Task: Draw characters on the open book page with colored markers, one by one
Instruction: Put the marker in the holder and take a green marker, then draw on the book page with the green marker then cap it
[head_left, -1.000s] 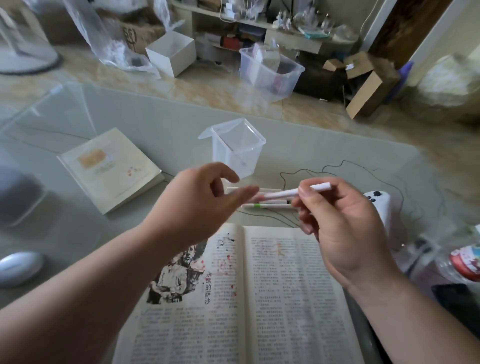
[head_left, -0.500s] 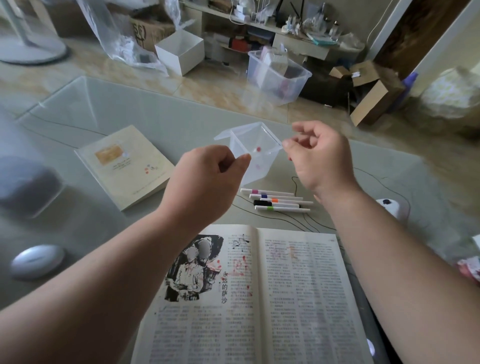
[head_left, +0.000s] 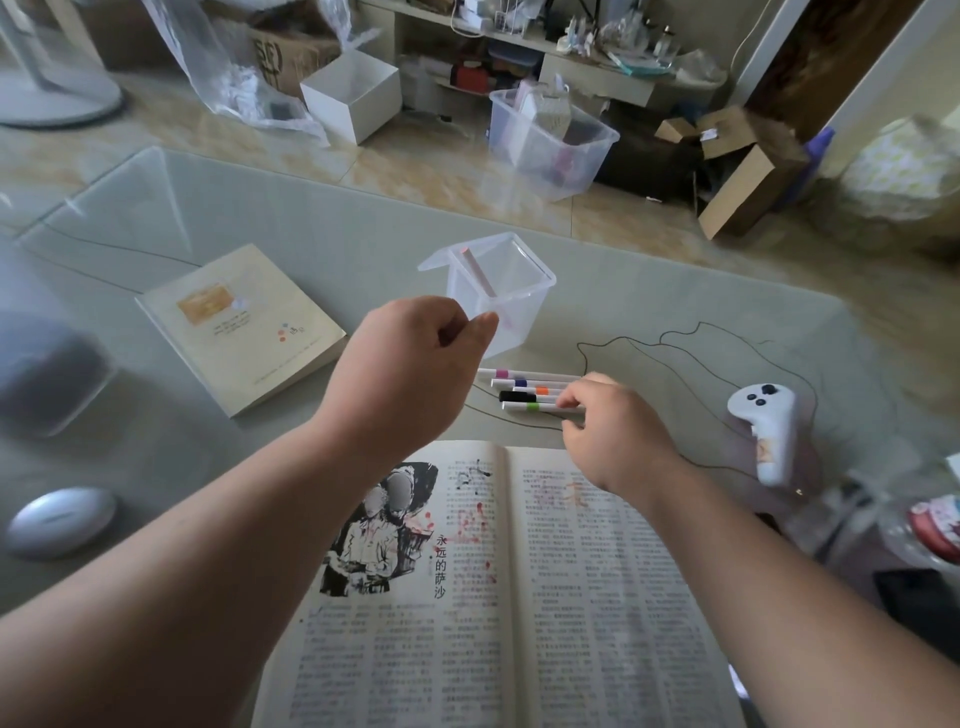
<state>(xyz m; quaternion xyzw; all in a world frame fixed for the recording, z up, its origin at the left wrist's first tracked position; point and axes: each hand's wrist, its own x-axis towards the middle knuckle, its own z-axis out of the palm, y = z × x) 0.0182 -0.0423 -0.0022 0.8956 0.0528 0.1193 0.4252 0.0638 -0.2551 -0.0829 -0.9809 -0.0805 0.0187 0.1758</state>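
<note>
An open book (head_left: 571, 613) with printed text and an ink illustration lies at the near edge, with red and black marks near its spine. Above it lies a row of white markers (head_left: 524, 389) with coloured bands. My right hand (head_left: 608, 431) reaches down onto their right ends, thumb and forefinger pinched around the green-banded marker (head_left: 530, 407). A clear plastic box (head_left: 524, 306) stands behind the row with a pink marker (head_left: 480, 273) leaning inside. My left hand (head_left: 410, 374) hovers in front of the box with its fingers pinched together and nothing visible between them.
A closed cream book (head_left: 234, 322) lies to the left. A white game controller (head_left: 769, 421) stands to the right, beside a red-lidded container (head_left: 935, 525). A white oval object (head_left: 60, 519) and a dark blurred shape (head_left: 41, 374) sit at the far left. Boxes clutter the floor beyond the glass table.
My right hand carried the pink marker up to the clear box, left it inside, then dropped to the row of markers. My left hand stayed pinched and rose slightly.
</note>
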